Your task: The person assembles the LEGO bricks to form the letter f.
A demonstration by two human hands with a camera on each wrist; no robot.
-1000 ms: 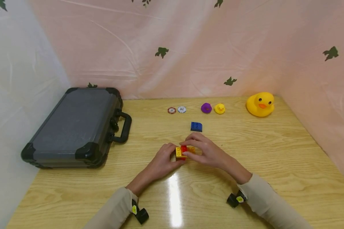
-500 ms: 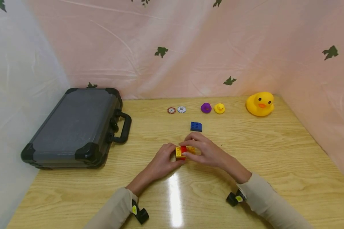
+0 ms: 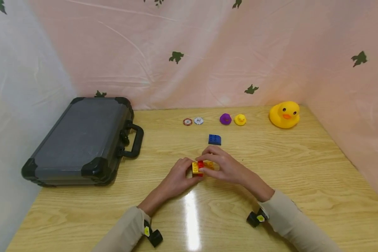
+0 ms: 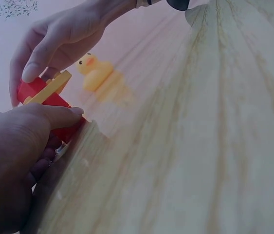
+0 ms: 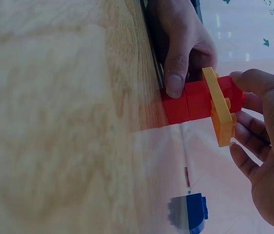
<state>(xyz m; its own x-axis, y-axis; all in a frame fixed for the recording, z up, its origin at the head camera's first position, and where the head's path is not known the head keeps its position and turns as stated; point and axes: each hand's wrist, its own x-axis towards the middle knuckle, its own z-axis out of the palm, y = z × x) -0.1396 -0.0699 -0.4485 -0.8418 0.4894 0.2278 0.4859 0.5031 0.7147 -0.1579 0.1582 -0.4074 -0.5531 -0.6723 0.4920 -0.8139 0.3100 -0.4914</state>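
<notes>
My left hand [image 3: 176,178] grips the lower part of a small brick stack standing on the table. That part is made of red toy building bricks [image 5: 195,100], and the thumb lies along one side. Across them sits a wider, flat yellow brick [image 5: 219,109] with studs showing at both ends. A small red brick [image 5: 232,92] rests on the middle of the yellow one. From the right, my right hand [image 3: 225,166] pinches this top red brick between thumb and fingers. In the head view, the fingers hide part of the yellow brick.
Just beyond the hands lies a blue brick [image 3: 215,140]. Farther back are a red chip [image 3: 187,121], a white chip [image 3: 198,120], a purple duck [image 3: 225,119], a small yellow duck [image 3: 240,119] and a large yellow duck [image 3: 284,114]. A grey case [image 3: 78,140] occupies the left side.
The head view has shifted slightly. Both hands and the brick stack stay in nearly the same place, with the right hand still on the top red brick.
</notes>
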